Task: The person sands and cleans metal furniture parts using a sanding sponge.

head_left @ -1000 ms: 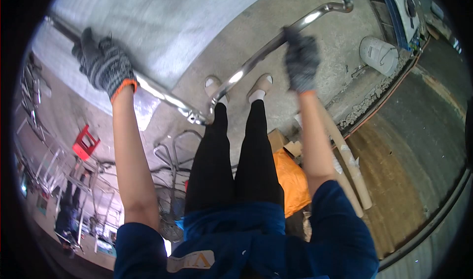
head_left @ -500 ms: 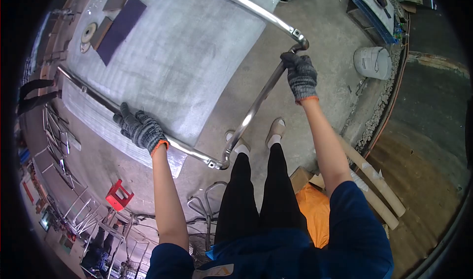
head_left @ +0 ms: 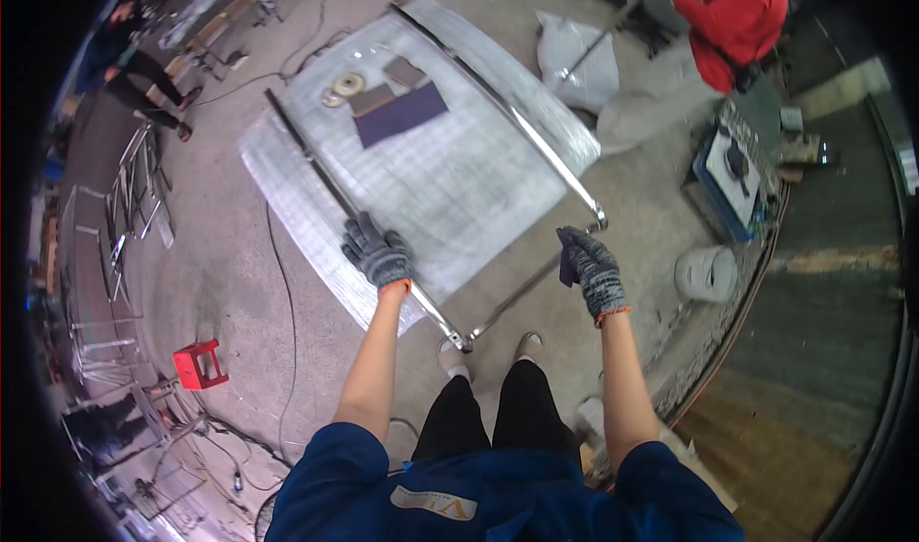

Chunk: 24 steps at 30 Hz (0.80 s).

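Note:
A bent, U-shaped metal tube frame (head_left: 560, 170) lies across a pale translucent sheet, its near crossbar close to my feet. My left hand (head_left: 377, 253), in a grey knit glove with orange cuff, is laid over the left tube with the fingers curving onto it. My right hand (head_left: 597, 274), gloved alike, pinches a small dark purple sheet (head_left: 568, 258), perhaps sandpaper, just beside the frame's right near corner. A larger purple sheet (head_left: 407, 116), brown-grey pieces (head_left: 373, 101) and a pale roll (head_left: 347, 85) rest between the two long tubes.
The translucent sheet (head_left: 450, 226) covers the middle. A person in red (head_left: 742, 15) is at far right; another person (head_left: 139, 68) stands at far left. A red stool (head_left: 200, 366), white bucket (head_left: 706, 274) and white sack (head_left: 577, 60) stand around. A cable (head_left: 290, 322) crosses the floor.
My view has tilted up, bringing both people's bodies into sight. The right hand has come off the crossbar's corner end and shows the purple piece. My left hand stays on its tube.

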{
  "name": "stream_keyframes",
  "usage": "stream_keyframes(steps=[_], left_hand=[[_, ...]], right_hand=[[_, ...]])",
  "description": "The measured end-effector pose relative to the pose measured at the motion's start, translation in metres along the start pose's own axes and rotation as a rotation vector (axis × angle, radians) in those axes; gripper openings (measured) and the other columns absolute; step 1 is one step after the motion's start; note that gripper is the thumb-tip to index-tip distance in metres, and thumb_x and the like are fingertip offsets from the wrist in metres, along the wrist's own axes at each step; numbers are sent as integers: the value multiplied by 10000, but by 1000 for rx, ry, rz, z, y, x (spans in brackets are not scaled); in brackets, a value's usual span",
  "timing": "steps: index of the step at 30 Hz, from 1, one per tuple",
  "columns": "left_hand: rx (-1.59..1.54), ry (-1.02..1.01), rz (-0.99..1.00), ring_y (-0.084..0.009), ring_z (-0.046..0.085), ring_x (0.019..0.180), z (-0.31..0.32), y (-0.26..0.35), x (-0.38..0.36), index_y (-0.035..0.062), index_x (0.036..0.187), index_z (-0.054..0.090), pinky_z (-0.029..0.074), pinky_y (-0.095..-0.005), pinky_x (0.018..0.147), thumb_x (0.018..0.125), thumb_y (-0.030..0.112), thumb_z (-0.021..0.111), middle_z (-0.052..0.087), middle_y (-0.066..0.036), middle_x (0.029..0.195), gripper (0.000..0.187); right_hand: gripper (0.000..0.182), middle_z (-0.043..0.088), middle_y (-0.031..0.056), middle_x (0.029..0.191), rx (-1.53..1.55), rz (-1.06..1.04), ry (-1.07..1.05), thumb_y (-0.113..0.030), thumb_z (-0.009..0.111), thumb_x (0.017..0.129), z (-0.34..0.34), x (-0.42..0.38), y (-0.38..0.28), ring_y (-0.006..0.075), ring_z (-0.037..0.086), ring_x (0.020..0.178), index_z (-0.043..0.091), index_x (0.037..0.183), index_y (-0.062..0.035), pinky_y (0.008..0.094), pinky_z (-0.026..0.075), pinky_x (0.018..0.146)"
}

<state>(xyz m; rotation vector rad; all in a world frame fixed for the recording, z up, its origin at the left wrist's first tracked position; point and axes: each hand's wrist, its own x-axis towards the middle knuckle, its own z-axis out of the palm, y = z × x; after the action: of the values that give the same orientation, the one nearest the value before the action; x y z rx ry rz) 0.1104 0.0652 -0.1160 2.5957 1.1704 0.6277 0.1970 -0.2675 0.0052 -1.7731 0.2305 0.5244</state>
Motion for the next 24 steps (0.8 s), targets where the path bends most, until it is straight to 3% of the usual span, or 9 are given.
stream_keyframes(steps=[2, 4, 5, 9, 12, 14, 18, 22, 24], left_hand=[[-176, -109, -56, -403, 288, 1431, -22, 5, -14, 70, 1451, 386, 161, -516, 1186, 886, 287, 585, 341, -237, 1524, 637], [-368, -139, -130, -353, 361, 1401, -53, 11, -39, 19, 1439, 374, 217, -465, 1183, 865, 272, 645, 410, -230, 1480, 684], [-511, -96, -182, -363, 418, 1362, -63, 10, -61, 7, 1413, 411, 297, -447, 1154, 867, 249, 653, 475, -230, 1426, 645], [-681, -95, -333, -272, 614, 1126, -103, 1, -148, -25, 1288, 556, 479, -371, 993, 962, 157, 608, 625, -175, 1237, 377], [-718, -161, -465, -262, 634, 1081, -120, -2, -192, -18, 1183, 623, 490, -353, 962, 953, 179, 634, 684, -168, 1103, 303], [-608, -221, -575, -257, 634, 1090, -115, 6, -201, -6, 1209, 614, 485, -349, 968, 954, 195, 630, 676, -160, 1146, 325], [-560, -461, -779, -245, 583, 1206, -75, -3, -256, 38, 1313, 565, 434, -345, 1040, 1002, 283, 523, 601, -132, 1332, 398], [-673, -420, -716, -234, 440, 1369, -39, -1, -271, 85, 1409, 505, 321, -341, 1140, 1064, 393, 306, 505, -106, 1452, 503], [-814, -452, -1013, -219, 496, 1305, -40, 12, -257, 78, 1392, 529, 344, -316, 1114, 1035, 440, 396, 571, -110, 1379, 526]], right_hand=[[231, 708, 76, 983, 35, 36, -44, -77, 667, 906, 11, 20, -31, 147, 638, 794, 700, 1127, -21, 285, 529, 739], [286, 704, 70, 936, -115, -584, -1, -21, 668, 902, 39, 59, -33, 122, 636, 759, 663, 1187, -5, 246, 539, 677], [307, 706, 111, 1067, -36, -555, -66, 21, 691, 867, 55, 78, -39, 146, 660, 877, 662, 1173, 5, 278, 563, 797], [254, 723, 102, 1008, 86, -307, -30, -62, 779, 797, 137, 180, -12, 158, 674, 894, 680, 1015, 21, 295, 550, 786], [365, 688, 160, 908, -1038, -798, 88, -451, 684, 796, 138, 196, -29, 376, 598, 963, 721, 858, -94, 480, 484, 856], [484, 661, 192, 1098, -1382, -715, 89, -540, 568, 839, 127, 209, -46, 396, 564, 1064, 754, 962, -110, 497, 442, 934], [598, 615, 224, 1251, -1233, -569, -445, -570, 339, 966, 88, 213, -77, 397, 567, 1167, 677, 1192, -131, 467, 420, 1015], [526, 679, 124, 1198, -654, -116, -921, -382, 607, 958, 23, 274, -83, 178, 629, 1027, 540, 1388, -86, 288, 464, 926], [491, 693, 112, 1127, -1129, -21, -720, -433, 499, 981, 8, 280, -109, 191, 632, 954, 618, 1284, -64, 293, 487, 827]])
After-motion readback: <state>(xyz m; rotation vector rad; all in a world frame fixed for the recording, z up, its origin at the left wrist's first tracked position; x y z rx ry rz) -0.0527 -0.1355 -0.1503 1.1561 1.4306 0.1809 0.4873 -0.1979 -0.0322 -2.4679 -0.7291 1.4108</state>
